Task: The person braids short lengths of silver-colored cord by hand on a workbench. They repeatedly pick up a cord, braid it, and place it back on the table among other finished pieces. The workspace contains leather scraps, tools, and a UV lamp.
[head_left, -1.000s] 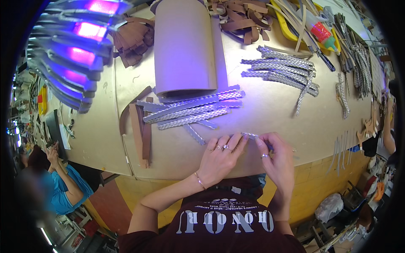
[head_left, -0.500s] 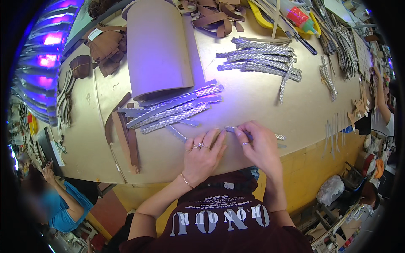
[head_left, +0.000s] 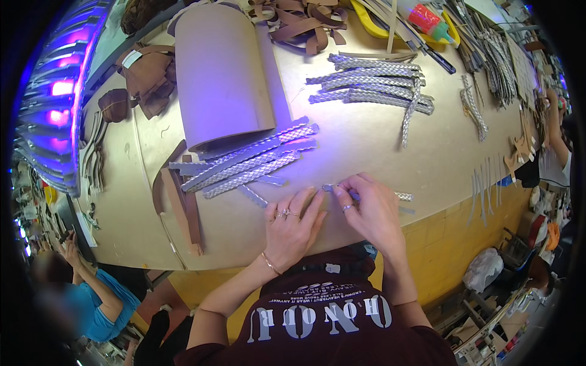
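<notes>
My right hand (head_left: 373, 210) pinches a narrow silver braided strap (head_left: 404, 196) between thumb and fingers. One end of this strap pokes out left of the fingertips, the other end shows to the right of the hand, and the middle is hidden. My left hand (head_left: 292, 221) rests on the table with its fingers stretched forward, the index fingertip close to the strap's left end. Whether that fingertip touches it, I cannot tell. Beyond my left hand lies a pile of silver braided straps (head_left: 250, 161), with one thin strip (head_left: 253, 195) reaching toward my knuckles.
A large tan half-cylinder form (head_left: 226, 79) stands behind the pile. Brown strips (head_left: 183, 210) lie to the left. More braided straps (head_left: 372, 85) are at the far right, near a yellow tray (head_left: 372, 24). A co-worker in blue (head_left: 110, 305) is at the lower left.
The whole view has shifted slightly. My right hand still pinches the strap, and my left hand keeps nearly the same place and pose.
</notes>
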`<state>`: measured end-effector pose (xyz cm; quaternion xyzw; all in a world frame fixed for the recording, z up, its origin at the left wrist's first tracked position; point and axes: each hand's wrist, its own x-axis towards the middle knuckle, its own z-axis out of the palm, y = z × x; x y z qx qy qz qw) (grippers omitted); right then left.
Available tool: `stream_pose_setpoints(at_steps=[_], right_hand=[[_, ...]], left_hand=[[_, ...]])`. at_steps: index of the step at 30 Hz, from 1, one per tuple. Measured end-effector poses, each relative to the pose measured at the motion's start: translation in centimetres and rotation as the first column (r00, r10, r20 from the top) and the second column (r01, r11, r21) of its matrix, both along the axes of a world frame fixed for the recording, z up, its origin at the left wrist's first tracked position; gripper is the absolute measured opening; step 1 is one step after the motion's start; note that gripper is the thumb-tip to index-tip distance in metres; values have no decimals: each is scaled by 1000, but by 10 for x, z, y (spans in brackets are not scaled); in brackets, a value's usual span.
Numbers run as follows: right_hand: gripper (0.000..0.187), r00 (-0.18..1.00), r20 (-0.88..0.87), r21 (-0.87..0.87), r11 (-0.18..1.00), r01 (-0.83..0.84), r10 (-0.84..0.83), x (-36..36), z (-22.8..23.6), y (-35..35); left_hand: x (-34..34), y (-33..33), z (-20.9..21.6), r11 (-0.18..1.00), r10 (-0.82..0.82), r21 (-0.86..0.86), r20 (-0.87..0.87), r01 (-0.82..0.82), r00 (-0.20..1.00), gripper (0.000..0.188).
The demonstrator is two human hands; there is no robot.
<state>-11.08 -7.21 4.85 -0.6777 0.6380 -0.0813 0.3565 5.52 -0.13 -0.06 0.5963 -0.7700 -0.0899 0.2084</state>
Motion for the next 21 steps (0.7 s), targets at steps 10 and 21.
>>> stream_pose_setpoints(at_steps=[10,21], right_hand=[[16,1000,0,-28,1000,0,0,-1,-3,1],[19,995,94,80,997,13,-20,-37,2,-6]], left_hand=[[-7,-5,6,999,-30,39,101,26,994,51],[-16,-3,14,998,-27,55,305,11,952,53]])
